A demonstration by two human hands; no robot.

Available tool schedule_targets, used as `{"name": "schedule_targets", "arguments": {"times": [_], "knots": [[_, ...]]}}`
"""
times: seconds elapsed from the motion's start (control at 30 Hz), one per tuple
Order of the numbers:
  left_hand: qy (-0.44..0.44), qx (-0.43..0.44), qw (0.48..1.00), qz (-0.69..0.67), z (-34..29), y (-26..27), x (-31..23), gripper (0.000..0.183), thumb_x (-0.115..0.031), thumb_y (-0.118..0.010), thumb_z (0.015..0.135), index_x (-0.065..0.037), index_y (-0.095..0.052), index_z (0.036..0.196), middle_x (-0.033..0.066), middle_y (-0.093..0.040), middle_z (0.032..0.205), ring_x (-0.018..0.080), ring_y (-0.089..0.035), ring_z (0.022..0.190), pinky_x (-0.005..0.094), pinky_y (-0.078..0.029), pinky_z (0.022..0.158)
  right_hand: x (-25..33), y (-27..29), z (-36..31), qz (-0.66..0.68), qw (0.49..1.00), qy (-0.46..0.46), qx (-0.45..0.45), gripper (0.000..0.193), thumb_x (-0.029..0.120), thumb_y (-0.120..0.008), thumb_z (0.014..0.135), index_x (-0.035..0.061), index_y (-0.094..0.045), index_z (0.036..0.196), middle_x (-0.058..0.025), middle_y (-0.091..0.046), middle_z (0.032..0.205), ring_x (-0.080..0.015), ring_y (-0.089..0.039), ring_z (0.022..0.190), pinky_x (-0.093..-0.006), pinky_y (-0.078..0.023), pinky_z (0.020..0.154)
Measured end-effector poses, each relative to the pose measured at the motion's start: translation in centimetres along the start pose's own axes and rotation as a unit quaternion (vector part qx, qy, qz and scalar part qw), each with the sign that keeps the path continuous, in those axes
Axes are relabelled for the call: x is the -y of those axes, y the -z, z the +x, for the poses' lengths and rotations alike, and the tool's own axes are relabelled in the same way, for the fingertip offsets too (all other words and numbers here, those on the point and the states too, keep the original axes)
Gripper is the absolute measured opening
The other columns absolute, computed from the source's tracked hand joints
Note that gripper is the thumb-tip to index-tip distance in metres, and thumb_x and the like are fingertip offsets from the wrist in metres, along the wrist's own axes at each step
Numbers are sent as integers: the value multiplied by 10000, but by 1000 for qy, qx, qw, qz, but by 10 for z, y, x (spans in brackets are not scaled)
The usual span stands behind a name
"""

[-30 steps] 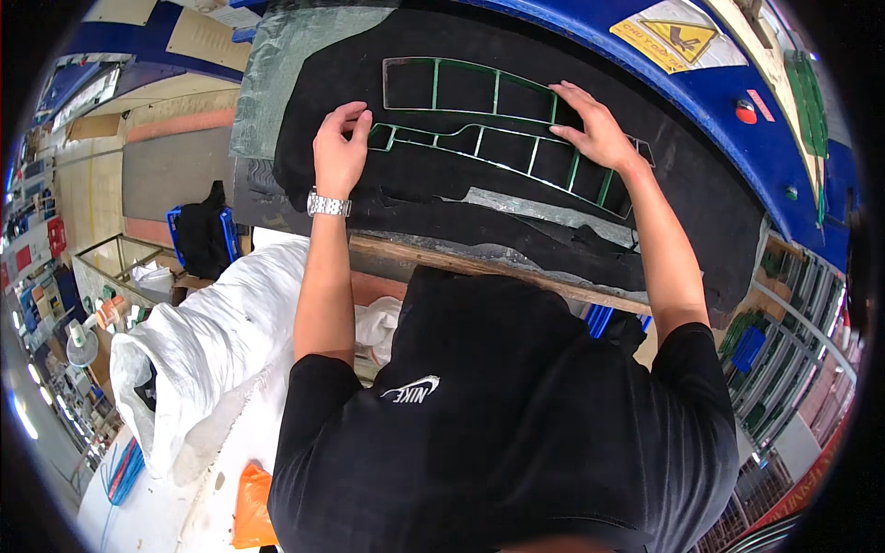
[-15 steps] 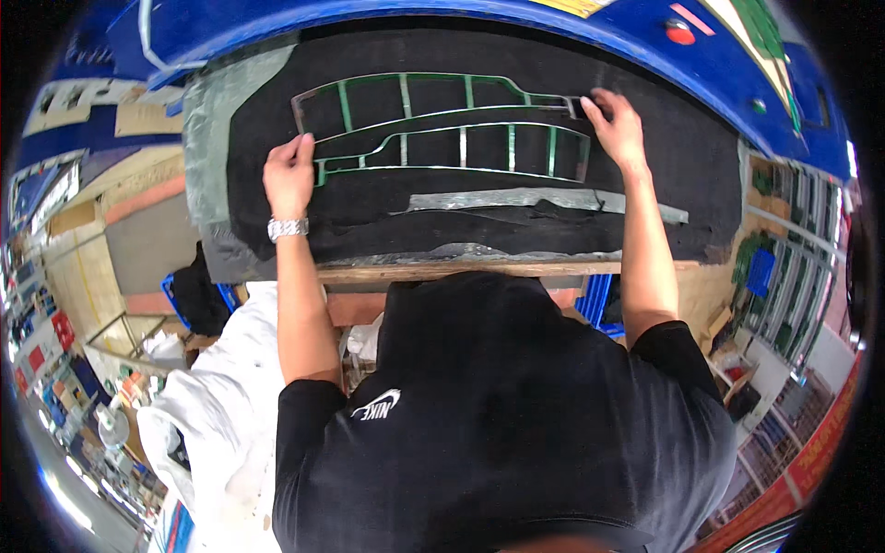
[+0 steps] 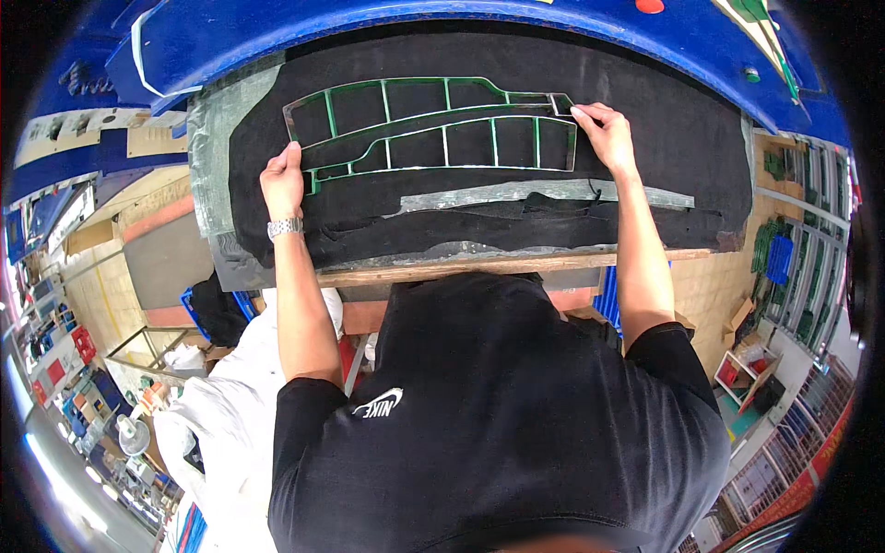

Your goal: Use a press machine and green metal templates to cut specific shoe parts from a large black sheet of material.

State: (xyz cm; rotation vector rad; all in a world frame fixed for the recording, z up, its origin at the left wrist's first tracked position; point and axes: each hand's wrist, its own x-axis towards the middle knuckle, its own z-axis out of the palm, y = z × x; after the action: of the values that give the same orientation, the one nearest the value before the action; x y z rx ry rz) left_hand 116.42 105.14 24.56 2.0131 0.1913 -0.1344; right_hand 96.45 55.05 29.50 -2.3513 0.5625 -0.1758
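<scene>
A cutting die (image 3: 445,147) made of thin green and bare-metal strips, two long curved outlines with cross bars, lies on a black sheet of material (image 3: 664,157). My left hand (image 3: 283,187), below a metal wristwatch, is closed on the die's left end. At the opposite end, my right hand (image 3: 606,138) pinches the narrow tip of the far outline between thumb and fingers. Black sheet shows through the die's open sections. Nearer to me, a long grey-green strip (image 3: 544,195) shows beside ragged edges of the black sheet.
Beyond the sheet runs the blue body of a machine (image 3: 369,41). A worn grey-green board (image 3: 214,161) shows under the sheet at left, and a wooden edge (image 3: 387,274) borders the near side. White cloth (image 3: 221,415) hangs at lower left; racks (image 3: 811,249) stand at right.
The die has shifted slightly left across the sheet, with both hands moving along with it. My right fingers, more spread before, are now pinched together on its tip.
</scene>
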Motion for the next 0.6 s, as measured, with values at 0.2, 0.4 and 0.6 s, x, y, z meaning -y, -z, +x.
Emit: {"name": "schedule_targets", "arguments": {"times": [0.2,0.4,0.6], "knots": [[-2,0,1000,13,4,1,6,364,-302,-731,963,1,-751,1162,112,-742,1067,174,-676,1002,310,-492,934,-3,-1,1,-12,999,28,12,279,273,-723,932,37,-773,1070,-110,-734,915,-257,-708,922,-342,-522,839],[2,-11,999,31,8,2,6,366,-317,-721,968,-8,-755,1160,134,-745,1095,194,-685,1027,317,-494,952,-4,1,0,-33,999,35,26,293,303,-717,937,46,-775,1064,-108,-752,983,-278,-700,961,-361,-520,877],[34,-8,999,35,1,1,-8,366,-309,-737,956,1,-757,1150,134,-751,1101,189,-682,1033,319,-491,965,-1,2,1,-45,998,37,30,275,280,-722,927,42,-777,1053,-107,-745,950,-276,-698,955,-362,-520,866]]}}
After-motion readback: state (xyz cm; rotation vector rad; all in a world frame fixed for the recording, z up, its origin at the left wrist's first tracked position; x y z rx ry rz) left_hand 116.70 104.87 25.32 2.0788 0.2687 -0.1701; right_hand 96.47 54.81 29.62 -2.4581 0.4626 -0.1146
